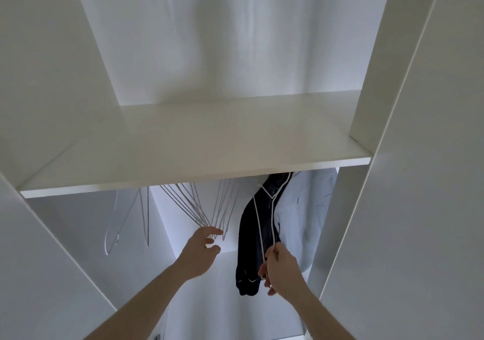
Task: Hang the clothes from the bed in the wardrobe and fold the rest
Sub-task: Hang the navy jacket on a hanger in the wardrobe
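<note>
R hand (280, 269) grip pinched on navy top (251, 235) trim, L hand (203, 248) open at empty hangers (209, 208): hanging step, next needs one hanger freed

Two bare forearms, no sleeves, no jewellery

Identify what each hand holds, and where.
Right hand pinches the dark shirt by its white-piped front edge. Left hand touches empty hangers, gripping nothing.

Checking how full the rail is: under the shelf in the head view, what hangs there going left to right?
Lone hanger → empty hangers → dark top → pale blue shirt.
</note>
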{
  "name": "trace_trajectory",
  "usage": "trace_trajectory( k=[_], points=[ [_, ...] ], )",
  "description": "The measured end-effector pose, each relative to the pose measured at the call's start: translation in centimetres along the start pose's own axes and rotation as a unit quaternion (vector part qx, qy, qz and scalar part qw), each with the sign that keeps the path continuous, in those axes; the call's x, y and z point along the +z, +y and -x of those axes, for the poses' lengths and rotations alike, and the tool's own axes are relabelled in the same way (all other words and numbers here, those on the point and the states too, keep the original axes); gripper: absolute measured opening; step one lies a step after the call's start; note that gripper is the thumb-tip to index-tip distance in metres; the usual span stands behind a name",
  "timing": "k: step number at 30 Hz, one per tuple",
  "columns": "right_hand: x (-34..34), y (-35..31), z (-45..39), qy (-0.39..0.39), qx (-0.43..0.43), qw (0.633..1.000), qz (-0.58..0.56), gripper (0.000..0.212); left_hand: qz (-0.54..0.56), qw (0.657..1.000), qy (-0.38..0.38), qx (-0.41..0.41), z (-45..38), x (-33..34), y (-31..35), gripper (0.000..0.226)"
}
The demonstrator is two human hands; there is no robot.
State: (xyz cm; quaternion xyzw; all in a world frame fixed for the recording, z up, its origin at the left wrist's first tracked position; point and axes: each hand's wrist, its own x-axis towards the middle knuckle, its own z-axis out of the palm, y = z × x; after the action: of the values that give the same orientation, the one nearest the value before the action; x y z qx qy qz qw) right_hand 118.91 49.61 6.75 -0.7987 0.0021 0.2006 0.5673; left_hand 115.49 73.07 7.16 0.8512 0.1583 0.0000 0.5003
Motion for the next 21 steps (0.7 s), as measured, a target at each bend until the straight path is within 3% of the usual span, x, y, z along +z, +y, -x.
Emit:
trace_trajectory(
  k=[7, 13, 21],
  points=[
    [-2.9, 4.8, 9.6, -0.012, -0.031, 0.999, 0.014, 0.031, -0.028, 0.997, -0.021, 0.068, 5.2, 0.3, -0.6, 0.038],
    [-2.6, 5.7, 16.3, 0.043, -0.028, 0.998, -0.028, 0.035, -0.001, 0.995, -0.054, 0.083, 8.5, 1.0, -1.4, 0.037],
    [0.8, 7.9, 26.0, 0.142, 0.023, 0.981, -0.128, 0.034, -0.026, 0.977, -0.155, 0.145, 9.6, 1.1, -2.2, 0.037]
  ],
)
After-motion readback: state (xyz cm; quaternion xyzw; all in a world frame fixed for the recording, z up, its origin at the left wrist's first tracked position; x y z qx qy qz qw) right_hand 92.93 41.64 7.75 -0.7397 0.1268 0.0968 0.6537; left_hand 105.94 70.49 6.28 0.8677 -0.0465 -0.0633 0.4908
